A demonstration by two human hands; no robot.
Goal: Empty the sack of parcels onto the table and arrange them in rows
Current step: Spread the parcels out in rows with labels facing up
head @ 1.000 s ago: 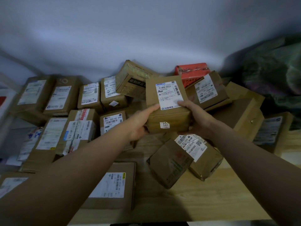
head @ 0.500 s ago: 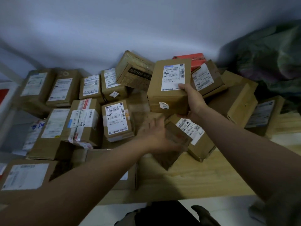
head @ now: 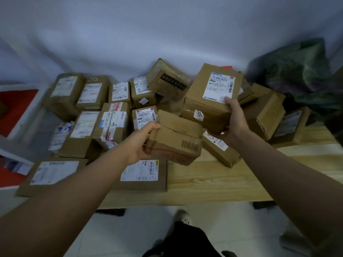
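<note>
Several brown cardboard parcels cover the wooden table. My right hand holds a labelled parcel lifted above the pile at centre right. My left hand grips the left end of a brown parcel with red tape, raised just over the table. Parcels at the left lie in rough rows. The dark green sack sits slumped at the far right against the wall.
A tilted box with a black label leans on the back wall. A jumble of boxes lies at the right. Flat parcels rest at the front edge. A red-and-white bin stands left. Bare wood shows at front right.
My left hand let go of the labelled parcel, dropped to the red-taped parcel and lifted it. My right hand carried the labelled parcel up and to the right.
</note>
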